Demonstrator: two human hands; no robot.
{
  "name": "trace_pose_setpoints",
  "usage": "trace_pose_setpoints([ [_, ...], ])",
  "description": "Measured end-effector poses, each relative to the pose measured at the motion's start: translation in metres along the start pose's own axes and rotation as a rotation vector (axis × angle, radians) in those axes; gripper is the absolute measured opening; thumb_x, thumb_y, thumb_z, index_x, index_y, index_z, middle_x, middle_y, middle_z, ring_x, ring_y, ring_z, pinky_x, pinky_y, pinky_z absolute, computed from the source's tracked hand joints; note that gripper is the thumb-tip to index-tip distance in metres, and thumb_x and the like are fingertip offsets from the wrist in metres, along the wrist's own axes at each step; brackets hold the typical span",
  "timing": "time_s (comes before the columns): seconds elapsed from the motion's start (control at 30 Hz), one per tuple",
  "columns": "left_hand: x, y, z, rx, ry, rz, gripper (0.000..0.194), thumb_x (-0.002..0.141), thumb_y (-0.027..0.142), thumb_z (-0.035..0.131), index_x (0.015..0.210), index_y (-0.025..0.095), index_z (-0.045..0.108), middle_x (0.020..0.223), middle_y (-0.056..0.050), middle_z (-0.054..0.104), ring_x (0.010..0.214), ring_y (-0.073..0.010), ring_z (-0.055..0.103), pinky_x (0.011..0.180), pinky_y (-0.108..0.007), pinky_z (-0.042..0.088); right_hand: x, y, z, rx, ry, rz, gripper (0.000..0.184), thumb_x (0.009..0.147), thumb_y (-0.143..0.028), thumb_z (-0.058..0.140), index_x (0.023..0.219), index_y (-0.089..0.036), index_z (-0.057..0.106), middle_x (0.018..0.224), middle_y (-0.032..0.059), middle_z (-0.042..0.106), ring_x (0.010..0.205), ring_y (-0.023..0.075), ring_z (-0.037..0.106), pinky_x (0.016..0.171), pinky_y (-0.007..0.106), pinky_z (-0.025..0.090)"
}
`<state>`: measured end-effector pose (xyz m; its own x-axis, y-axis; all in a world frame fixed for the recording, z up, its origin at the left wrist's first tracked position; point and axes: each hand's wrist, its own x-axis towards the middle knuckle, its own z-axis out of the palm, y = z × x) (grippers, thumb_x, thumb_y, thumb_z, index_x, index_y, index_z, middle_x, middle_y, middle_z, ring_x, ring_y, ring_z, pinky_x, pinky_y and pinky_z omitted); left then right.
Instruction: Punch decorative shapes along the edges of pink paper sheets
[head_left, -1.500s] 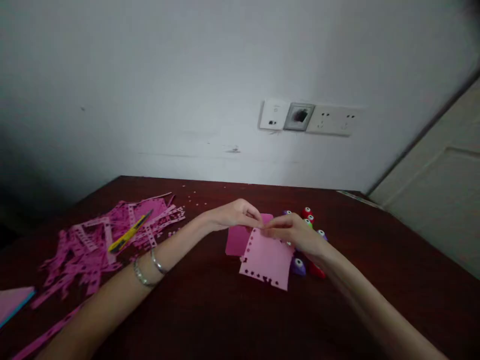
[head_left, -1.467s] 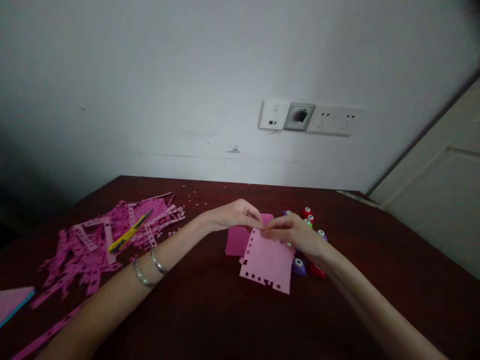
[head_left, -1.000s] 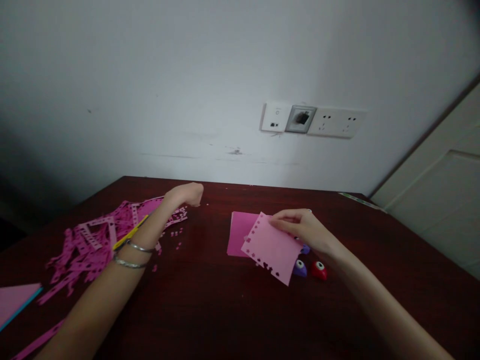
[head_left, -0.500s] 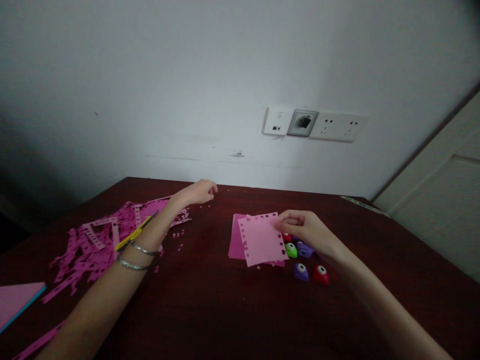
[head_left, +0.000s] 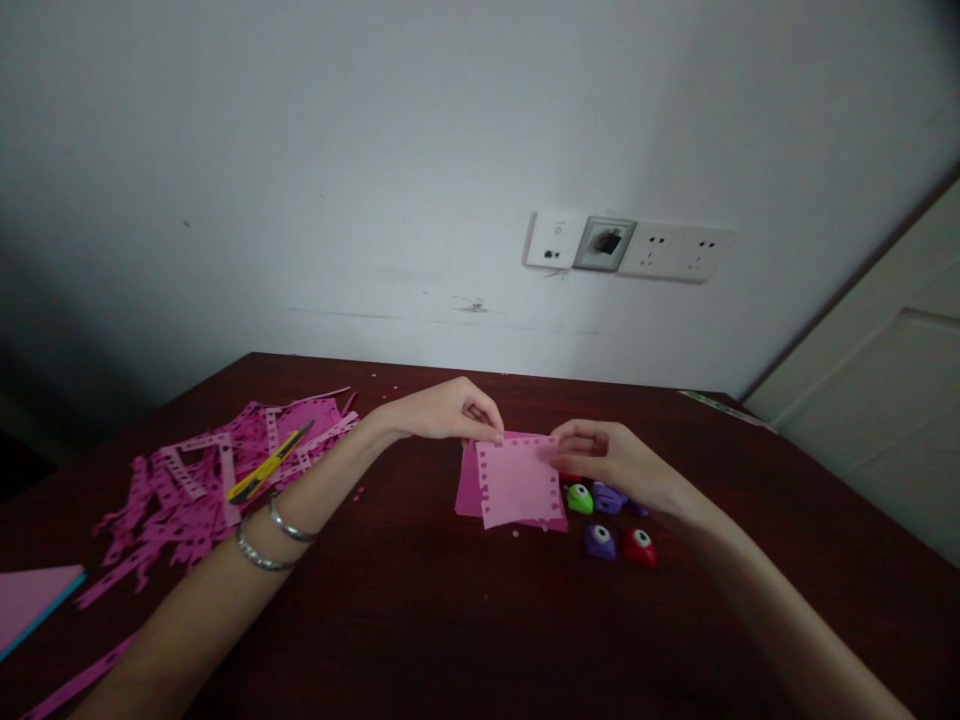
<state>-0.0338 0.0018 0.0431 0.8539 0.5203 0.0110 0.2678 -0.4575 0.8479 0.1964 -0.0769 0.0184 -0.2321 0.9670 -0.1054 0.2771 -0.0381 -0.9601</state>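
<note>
A light pink sheet of paper, punched with small shapes along its edges, is held tilted over a stack of darker pink paper. My left hand pinches its upper left corner between thumb and fingers. At the upper right corner, my right hand has its fingers closed on the same sheet. Close by my right hand lie several small craft punches: a green one, a purple one and a red one among them. Part of this group is hidden behind the sheet and the hand.
Punched pink paper strips lie heaped on the left of the dark red table. A yellow utility knife rests on them. Pink and blue sheets sit at the left edge. Behind is a wall with sockets.
My left hand has moved right, from above the table near the scraps to the sheet's upper left corner, and grips it. The sheet has straightened slightly; my right hand keeps its hold.
</note>
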Motion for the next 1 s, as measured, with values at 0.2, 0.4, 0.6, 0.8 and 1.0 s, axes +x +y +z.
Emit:
trace_pose_setpoints([
  [0.2, 0.004, 0.000, 0.011, -0.092, -0.069, -0.035, 0.018, 0.074, 0.031, 0.064, 0.082, 0.015, 0.070, 0.068, -0.003, 0.064, 0.061, -0.0091, 0.055, 0.061, -0.024, 0.042, -0.003, -0.004, 0.007, -0.110, -0.019, -0.135, 0.024, 0.069, -0.027, 0.069, 0.091, -0.018, 0.065, 0.091, 0.0059, 0.069, 0.086, 0.0184, 0.064, 0.080, 0.033, 0.049],
  [0.4, 0.010, -0.004, 0.023, -0.133, -0.089, -0.006, 0.024, 0.074, 0.036, 0.064, 0.085, 0.014, 0.069, 0.073, -0.005, 0.066, 0.063, -0.0103, 0.057, 0.063, -0.026, 0.044, -0.002, 0.001, 0.021, -0.107, -0.077, -0.169, 0.007, 0.071, -0.026, 0.068, 0.075, -0.020, 0.068, 0.076, 0.0018, 0.069, 0.072, 0.0140, 0.063, 0.068, 0.027, 0.050],
  [0.6, 0.010, -0.005, 0.024, -0.176, -0.071, -0.016, 0.023, 0.072, 0.034, 0.067, 0.081, 0.013, 0.067, 0.067, -0.003, 0.063, 0.059, -0.0095, 0.055, 0.058, -0.025, 0.044, -0.002, -0.001, 0.023, -0.072, -0.046, -0.105, 0.005, 0.070, -0.023, 0.067, 0.071, -0.018, 0.069, 0.069, 0.0014, 0.067, 0.062, 0.0121, 0.060, 0.056, 0.023, 0.047],
  [0.8, 0.013, -0.007, 0.027, -0.243, -0.022, -0.070, 0.022, 0.070, 0.034, 0.068, 0.075, 0.013, 0.065, 0.060, 0.000, 0.058, 0.052, -0.0076, 0.051, 0.052, -0.024, 0.041, -0.002, 0.000, 0.023, -0.093, -0.015, -0.078, 0.010, 0.070, -0.025, 0.066, 0.076, -0.019, 0.071, 0.068, 0.0025, 0.066, 0.056, 0.0115, 0.057, 0.046, 0.022, 0.041],
  [1.0, 0.015, -0.006, 0.030, -0.285, 0.008, -0.133, 0.024, 0.070, 0.036, 0.068, 0.075, 0.013, 0.064, 0.058, 0.001, 0.056, 0.048, -0.0067, 0.050, 0.051, -0.025, 0.041, -0.002, -0.003, 0.026, -0.093, 0.036, -0.089, 0.015, 0.073, -0.031, 0.064, 0.072, -0.017, 0.070, 0.063, 0.0026, 0.064, 0.051, 0.0102, 0.052, 0.045, 0.022, 0.040],
])
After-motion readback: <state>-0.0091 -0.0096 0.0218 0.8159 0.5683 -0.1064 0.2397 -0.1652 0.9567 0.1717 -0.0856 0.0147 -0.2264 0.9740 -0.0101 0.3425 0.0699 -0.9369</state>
